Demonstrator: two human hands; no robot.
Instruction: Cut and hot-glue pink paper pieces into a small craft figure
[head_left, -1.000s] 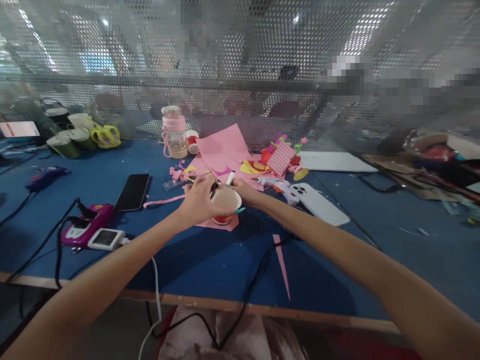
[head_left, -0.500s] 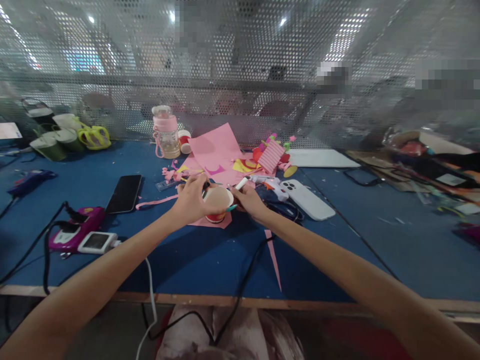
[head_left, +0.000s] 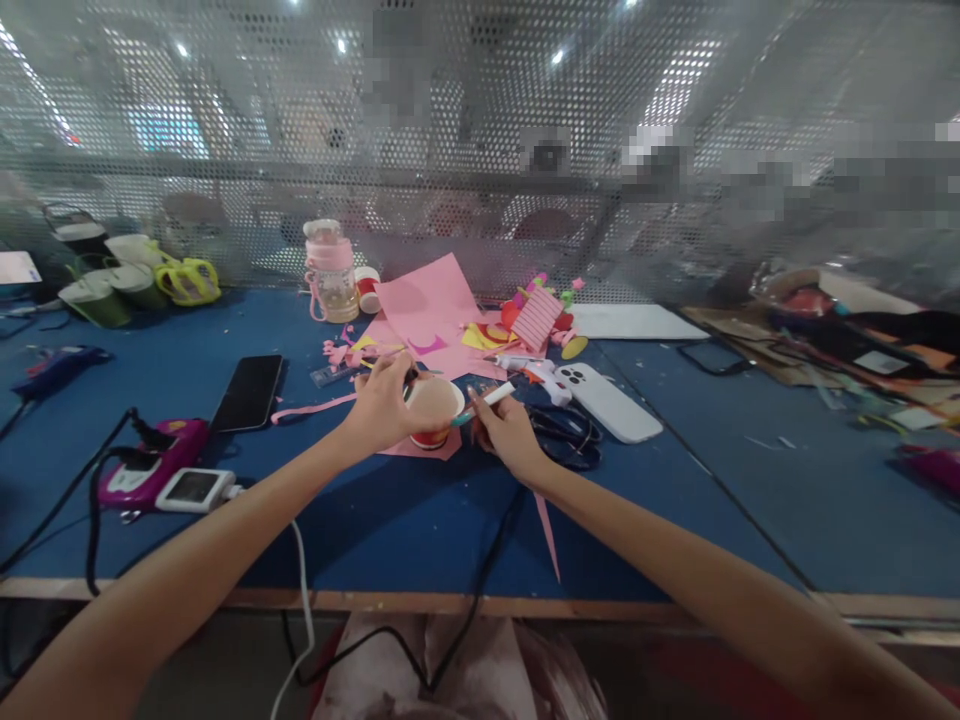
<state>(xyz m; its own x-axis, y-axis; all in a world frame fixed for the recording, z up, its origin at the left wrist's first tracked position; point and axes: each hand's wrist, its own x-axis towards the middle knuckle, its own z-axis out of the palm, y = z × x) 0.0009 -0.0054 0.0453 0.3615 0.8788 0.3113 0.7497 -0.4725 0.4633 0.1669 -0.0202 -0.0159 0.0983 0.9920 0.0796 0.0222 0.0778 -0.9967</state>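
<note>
My left hand (head_left: 384,405) is closed around a white paper cup (head_left: 435,400) with a red band low on its side. The cup stands upright over a small piece of pink paper (head_left: 446,450). A small dark thing shows by my left fingertips, too small to name. My right hand (head_left: 506,430) pinches a marker (head_left: 496,393) with a white barrel and a teal end. That teal end is at the cup's right side; whether it touches cannot be made out.
Pink paper sheets (head_left: 427,288) and cut scraps lie behind the cup. A white phone (head_left: 615,405) and a glue gun (head_left: 551,380) are right; a black phone (head_left: 249,392) and purple power strip (head_left: 154,462) left. A pink-lidded bottle (head_left: 331,275) stands behind. A black cable (head_left: 491,555) crosses the front edge.
My right hand has shifted slightly right and down, and the marker now lies flatter, its teal end still by the cup. My left hand keeps its hold on the cup.
</note>
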